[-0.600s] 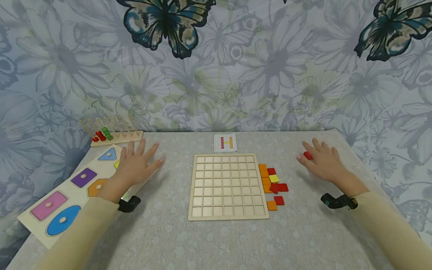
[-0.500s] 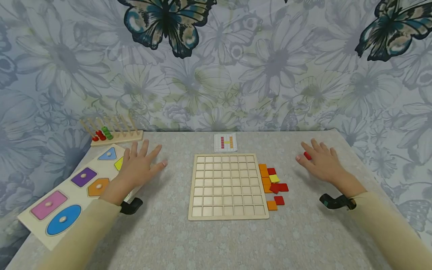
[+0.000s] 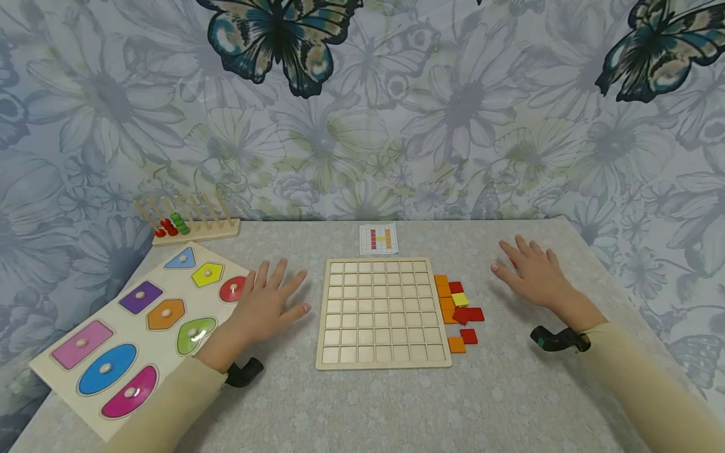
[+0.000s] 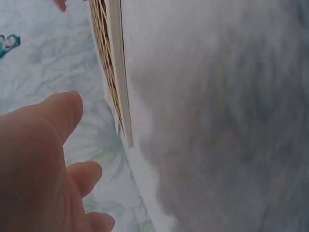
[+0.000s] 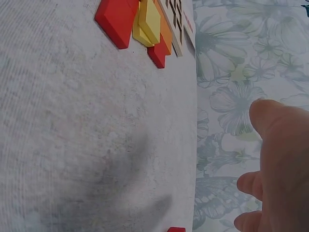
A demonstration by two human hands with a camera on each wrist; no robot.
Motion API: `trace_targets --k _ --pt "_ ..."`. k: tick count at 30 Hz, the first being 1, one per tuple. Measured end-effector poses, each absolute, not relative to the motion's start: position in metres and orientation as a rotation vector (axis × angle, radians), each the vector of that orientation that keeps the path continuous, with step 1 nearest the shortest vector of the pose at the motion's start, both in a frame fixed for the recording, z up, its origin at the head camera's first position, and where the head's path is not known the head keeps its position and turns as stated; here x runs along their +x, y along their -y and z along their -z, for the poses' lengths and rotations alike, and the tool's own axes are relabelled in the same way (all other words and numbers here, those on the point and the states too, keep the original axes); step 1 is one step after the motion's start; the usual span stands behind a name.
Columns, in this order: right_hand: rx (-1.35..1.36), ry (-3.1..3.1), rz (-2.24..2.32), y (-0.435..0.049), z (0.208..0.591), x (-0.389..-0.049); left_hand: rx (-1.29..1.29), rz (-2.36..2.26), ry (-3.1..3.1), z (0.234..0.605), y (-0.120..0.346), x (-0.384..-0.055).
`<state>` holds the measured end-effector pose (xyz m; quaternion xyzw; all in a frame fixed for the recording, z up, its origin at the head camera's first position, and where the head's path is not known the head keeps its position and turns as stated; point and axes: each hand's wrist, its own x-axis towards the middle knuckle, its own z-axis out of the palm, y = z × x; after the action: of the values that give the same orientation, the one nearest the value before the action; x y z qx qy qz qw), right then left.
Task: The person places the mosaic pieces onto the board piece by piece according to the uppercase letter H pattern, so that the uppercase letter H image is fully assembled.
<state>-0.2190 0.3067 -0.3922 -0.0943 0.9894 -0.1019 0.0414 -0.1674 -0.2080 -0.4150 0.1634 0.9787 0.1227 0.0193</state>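
My left hand (image 3: 257, 318), fingers spread, hovers over the right edge of a shape puzzle board (image 3: 133, 330) and holds nothing. To its right lies a wooden grid board (image 3: 385, 313) with bare square cells. Orange tiles (image 3: 446, 303), red tiles (image 3: 476, 314) and yellow tiles (image 3: 460, 299) lie in a loose group along the grid's right edge. Farther right, my right hand (image 3: 538, 277) is held above the table with fingers extended. Beneath it is a lone red tile (image 5: 176, 229), mostly hidden in the head view.
Behind the grid lies a small printed card (image 3: 378, 239) with a pattern of coloured squares. A wooden peg rack (image 3: 196, 233) with red and green beads stands at the back left. A patterned cloth wall (image 3: 362, 126) rises behind the table (image 3: 391, 409).
My left hand has moved right and toward me, uncovering more of the puzzle board. My right hand has shifted slightly left, now covering most of the lone red tile. The tiles and grid stay put.
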Motion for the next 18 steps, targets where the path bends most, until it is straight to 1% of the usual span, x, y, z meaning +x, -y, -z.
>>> trace_targets --k 7,18 --pt "-0.282 -3.039 0.294 -0.307 0.399 -0.220 0.554 -0.436 -2.994 0.426 0.197 -0.162" --pt "-0.299 -3.038 0.313 -0.306 0.402 -0.218 0.613 -0.524 -2.878 0.434 0.188 -0.163"
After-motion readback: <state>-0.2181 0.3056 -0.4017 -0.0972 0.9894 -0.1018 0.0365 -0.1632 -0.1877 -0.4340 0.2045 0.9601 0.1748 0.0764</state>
